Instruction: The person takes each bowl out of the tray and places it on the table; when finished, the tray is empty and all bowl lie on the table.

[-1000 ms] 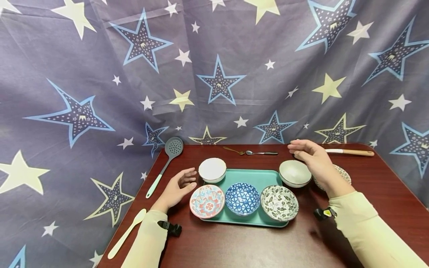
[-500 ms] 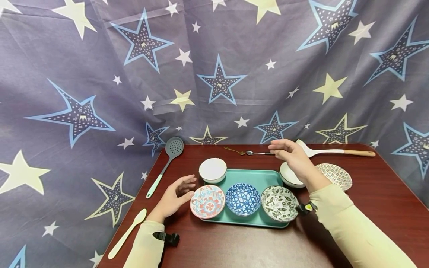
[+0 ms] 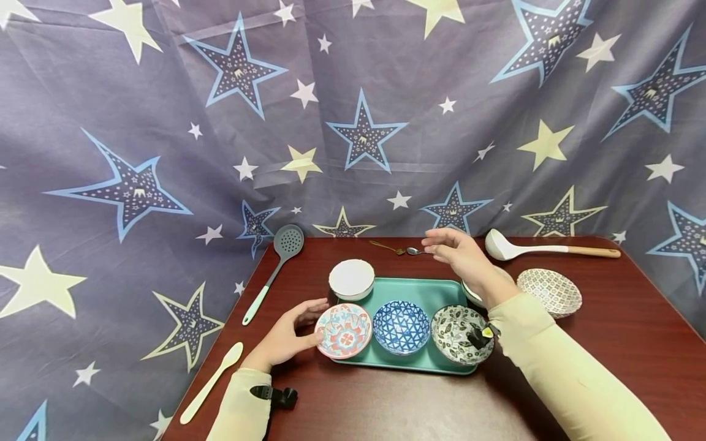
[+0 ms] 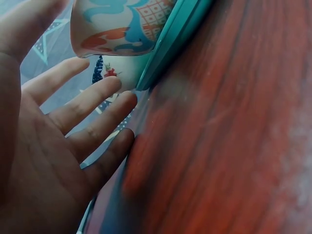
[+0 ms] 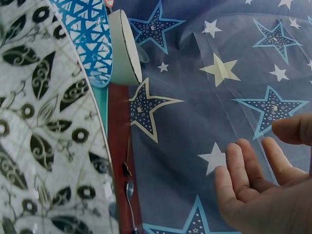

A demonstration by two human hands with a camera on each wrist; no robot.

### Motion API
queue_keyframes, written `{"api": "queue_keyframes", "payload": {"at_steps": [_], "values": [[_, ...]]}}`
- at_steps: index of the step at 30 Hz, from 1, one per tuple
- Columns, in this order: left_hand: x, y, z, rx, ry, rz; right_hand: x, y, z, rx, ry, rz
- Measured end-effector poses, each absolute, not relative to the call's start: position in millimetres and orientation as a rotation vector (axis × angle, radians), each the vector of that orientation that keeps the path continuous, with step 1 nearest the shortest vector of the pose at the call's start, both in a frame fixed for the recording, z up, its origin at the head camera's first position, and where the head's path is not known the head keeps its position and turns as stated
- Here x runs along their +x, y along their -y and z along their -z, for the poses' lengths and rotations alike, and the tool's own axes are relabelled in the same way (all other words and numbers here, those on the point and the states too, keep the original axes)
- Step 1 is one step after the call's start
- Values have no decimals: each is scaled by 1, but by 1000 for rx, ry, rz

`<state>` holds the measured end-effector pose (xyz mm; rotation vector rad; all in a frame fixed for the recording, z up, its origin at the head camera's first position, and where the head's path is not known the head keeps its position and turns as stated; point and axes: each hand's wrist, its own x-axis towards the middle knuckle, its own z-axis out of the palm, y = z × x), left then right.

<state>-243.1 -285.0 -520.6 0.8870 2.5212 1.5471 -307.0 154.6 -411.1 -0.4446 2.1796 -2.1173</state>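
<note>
Currently gripping nothing with either hand. Have left hand [image 3: 285, 335] just beside a round ceramic bowl with a coral-red and light-blue flower pattern [image 3: 344, 331], with fingers spread wide and thumb at the rim; cannot tell contact from a near miss. Find this bowl at the near left corner of a flat rectangular teal tray [image 3: 410, 288], next to a round bowl with blue-and-white triangles [image 3: 401, 327] and, farther right, a round white bowl with dark leaves [image 3: 455, 327]. Also see a plain round white bowl [image 3: 351, 278] at the far left corner. Have right hand [image 3: 466, 260] raised near the far right corner, with fingers loosely bent and thumb well apart, hiding part of a round cream bowl [image 3: 473, 295] and of a small silver spoon [image 3: 413, 251]. Farther right on the dark red wooden table [image 3: 386, 404], see a shallow bowl with a small lattice pattern [image 3: 550, 291] and a white ladle with a wooden handle [image 3: 551, 249]. To the left, see a grey slotted skimmer [image 3: 288, 242] and a slim cream spoon [image 3: 208, 388].
</note>
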Motion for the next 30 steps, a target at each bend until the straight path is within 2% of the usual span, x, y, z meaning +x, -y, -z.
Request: {"api": "queue_keyframes", "payload": {"at_steps": [12,30], "values": [[-239,286,520,919,-2525,-1462,-324,-137,418,-347,-2133,2042],[-238,287,520,954,-2475,-1470,-338,-96,430,-346,-2178,1913]]}}
